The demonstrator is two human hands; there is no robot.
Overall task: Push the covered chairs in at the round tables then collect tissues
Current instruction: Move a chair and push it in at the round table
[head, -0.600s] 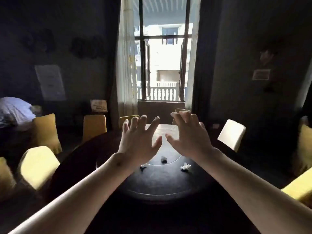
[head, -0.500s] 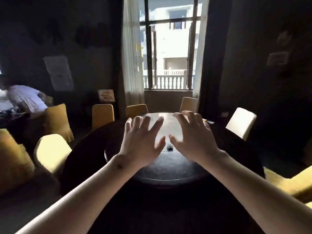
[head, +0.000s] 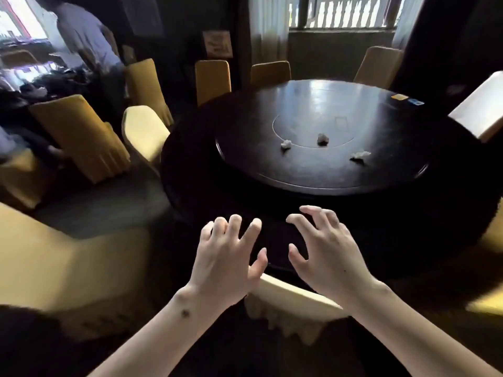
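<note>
A dark round table (head: 272, 227) fills the middle, with a raised turntable (head: 326, 175) on it. Three crumpled white tissues lie on the turntable: one at the left (head: 286, 143), one in the centre (head: 322, 138), one at the right (head: 359, 156). A chair in a pale yellow cover (head: 294, 303) stands right below my hands at the table's near edge. My left hand (head: 226, 259) and right hand (head: 326, 254) hover just above its top, fingers spread, holding nothing.
More covered chairs ring the table: near left (head: 40, 268), left (head: 144, 131), far (head: 213, 77), (head: 270, 73), (head: 377, 66), and right (head: 481, 110). Two small cards (head: 407, 99) lie at the table's far right. A person (head: 84, 36) bends over another table at back left.
The view has tipped down and come closer to the table. Both hands have dropped from in front of the turntable to just above the near chair's back, still empty.
</note>
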